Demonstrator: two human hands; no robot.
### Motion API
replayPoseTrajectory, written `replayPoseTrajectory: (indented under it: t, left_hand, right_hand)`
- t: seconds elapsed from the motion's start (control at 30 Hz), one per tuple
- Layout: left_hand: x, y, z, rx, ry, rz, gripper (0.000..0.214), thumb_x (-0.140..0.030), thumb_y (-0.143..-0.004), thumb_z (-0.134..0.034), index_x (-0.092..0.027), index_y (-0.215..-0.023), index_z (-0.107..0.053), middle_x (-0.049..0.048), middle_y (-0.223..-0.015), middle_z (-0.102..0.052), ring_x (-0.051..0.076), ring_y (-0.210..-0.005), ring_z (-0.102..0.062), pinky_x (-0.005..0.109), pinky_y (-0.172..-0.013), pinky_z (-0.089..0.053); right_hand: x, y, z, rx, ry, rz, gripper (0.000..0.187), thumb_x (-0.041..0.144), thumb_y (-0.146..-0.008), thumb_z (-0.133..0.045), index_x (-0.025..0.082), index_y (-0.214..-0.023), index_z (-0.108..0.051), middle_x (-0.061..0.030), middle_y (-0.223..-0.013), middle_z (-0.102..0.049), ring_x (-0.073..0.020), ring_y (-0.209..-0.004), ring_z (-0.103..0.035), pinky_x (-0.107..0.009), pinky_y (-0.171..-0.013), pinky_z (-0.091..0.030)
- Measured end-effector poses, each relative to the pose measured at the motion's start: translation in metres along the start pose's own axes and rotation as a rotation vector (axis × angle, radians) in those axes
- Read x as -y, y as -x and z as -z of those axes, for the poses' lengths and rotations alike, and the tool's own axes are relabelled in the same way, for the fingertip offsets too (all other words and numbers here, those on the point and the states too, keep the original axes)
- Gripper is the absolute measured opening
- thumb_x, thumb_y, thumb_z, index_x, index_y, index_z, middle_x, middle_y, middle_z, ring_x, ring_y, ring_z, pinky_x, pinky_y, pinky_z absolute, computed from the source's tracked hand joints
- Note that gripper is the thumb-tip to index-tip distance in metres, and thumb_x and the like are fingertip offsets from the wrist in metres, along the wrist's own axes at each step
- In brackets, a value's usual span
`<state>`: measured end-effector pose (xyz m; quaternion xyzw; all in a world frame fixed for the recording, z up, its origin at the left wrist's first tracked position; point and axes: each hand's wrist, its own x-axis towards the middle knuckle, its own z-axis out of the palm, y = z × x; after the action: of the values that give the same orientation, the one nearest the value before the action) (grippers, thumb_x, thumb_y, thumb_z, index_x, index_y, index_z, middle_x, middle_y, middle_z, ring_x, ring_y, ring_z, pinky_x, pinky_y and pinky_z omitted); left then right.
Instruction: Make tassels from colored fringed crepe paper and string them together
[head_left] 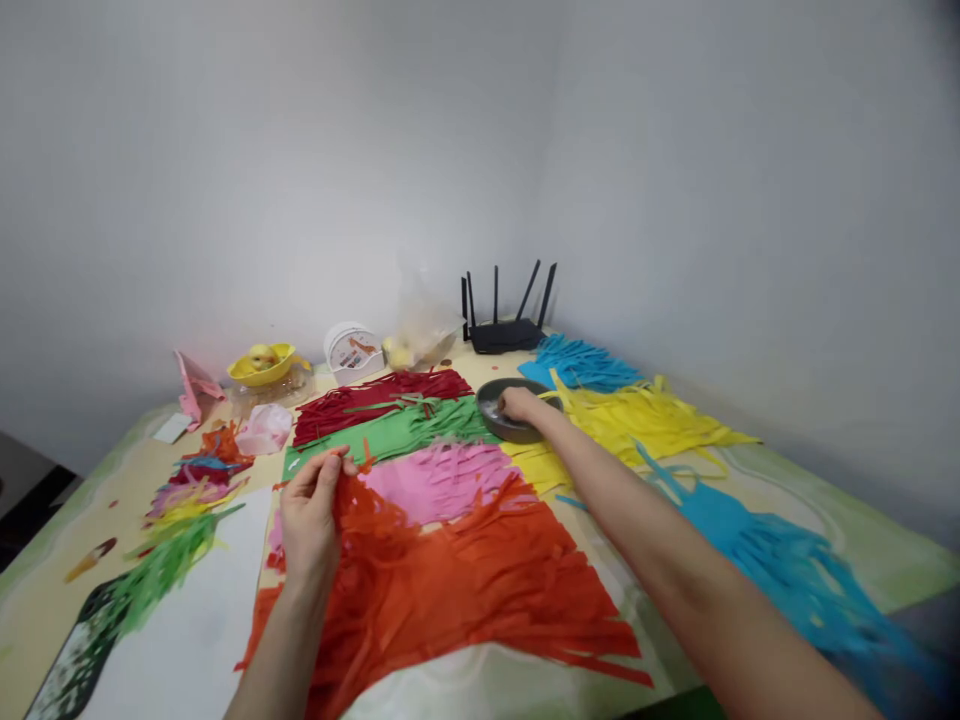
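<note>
My left hand (313, 515) pinches the top of an orange paper strip at the upper left edge of the orange strip pile (465, 590). My right hand (519, 403) reaches far forward into a dark grey bowl (504, 422), fingers curled down inside it; whether they hold anything is hidden. Around the bowl lie piles of cut paper strips: red (379, 392), green (390, 432), pink (442, 478) and yellow (645, 415).
Blue strips lie at the back (577, 362) and along the right edge (795, 570). A mixed strip heap (191, 490) and white sheet (195, 620) lie left. A black router (504, 335), round tub (352, 350), yellow bowl (262, 365) and plastic bag (420, 335) stand by the wall.
</note>
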<state>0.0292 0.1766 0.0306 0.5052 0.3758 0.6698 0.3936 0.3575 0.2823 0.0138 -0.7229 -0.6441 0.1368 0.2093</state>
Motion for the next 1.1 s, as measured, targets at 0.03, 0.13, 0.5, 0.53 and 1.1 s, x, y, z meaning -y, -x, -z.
replayPoseTrajectory:
  t: [0.03, 0.13, 0.5, 0.53, 1.1]
  left_hand:
    - [0.001, 0.001, -0.001, 0.019, -0.017, 0.002, 0.022, -0.038, -0.076, -0.069, -0.018, -0.085, -0.072, -0.0006, -0.069, -0.069, 0.013, -0.074, -0.064, 0.024, -0.077, -0.051]
    - [0.006, 0.002, -0.003, 0.059, -0.042, 0.013, 0.020, -0.037, -0.076, -0.070, -0.017, -0.080, -0.072, -0.0004, -0.068, -0.068, 0.012, -0.073, -0.062, 0.023, -0.079, -0.048]
    - [-0.008, 0.013, -0.009, 0.217, -0.201, 0.020, 0.017, -0.030, -0.077, -0.069, -0.017, -0.087, -0.075, 0.0037, -0.075, -0.073, 0.016, -0.074, -0.066, 0.025, -0.075, -0.050]
    - [-0.009, 0.016, -0.011, 0.233, -0.217, 0.010, 0.015, -0.029, -0.078, -0.069, -0.016, -0.085, -0.074, 0.0040, -0.075, -0.074, 0.016, -0.073, -0.067, 0.025, -0.073, -0.050]
    - [-0.011, 0.028, -0.015, 0.353, -0.286, -0.032, 0.010, -0.025, -0.079, -0.067, -0.015, -0.077, -0.068, 0.0043, -0.075, -0.069, 0.016, -0.072, -0.063, 0.026, -0.070, -0.049]
  right_hand:
    - [-0.006, -0.003, -0.007, 0.029, 0.020, -0.017, 0.031, 0.032, -0.091, -0.059, 0.014, -0.116, -0.058, -0.0100, -0.116, -0.059, -0.0207, -0.099, -0.060, -0.038, -0.084, -0.052]
    - [-0.017, -0.010, -0.022, 0.080, 0.043, -0.048, 0.031, 0.032, -0.091, -0.059, 0.013, -0.116, -0.058, -0.0102, -0.116, -0.059, -0.0212, -0.100, -0.060, -0.039, -0.084, -0.052]
    - [0.041, 0.045, -0.005, -0.091, -0.460, 0.272, 0.029, 0.029, -0.094, -0.048, 0.011, -0.114, -0.057, -0.0121, -0.103, -0.070, -0.0173, -0.089, -0.068, -0.031, -0.081, -0.054]
    - [0.053, 0.062, -0.008, -0.060, -0.529, 0.331, 0.029, 0.033, -0.092, -0.050, 0.012, -0.112, -0.058, -0.0106, -0.100, -0.071, -0.0170, -0.086, -0.069, -0.030, -0.079, -0.055]
    - [0.114, 0.152, -0.032, 0.197, -1.028, 0.522, 0.023, 0.038, -0.083, -0.065, 0.015, -0.086, -0.063, -0.0030, -0.070, -0.067, -0.0127, -0.060, -0.064, -0.023, -0.057, -0.054]
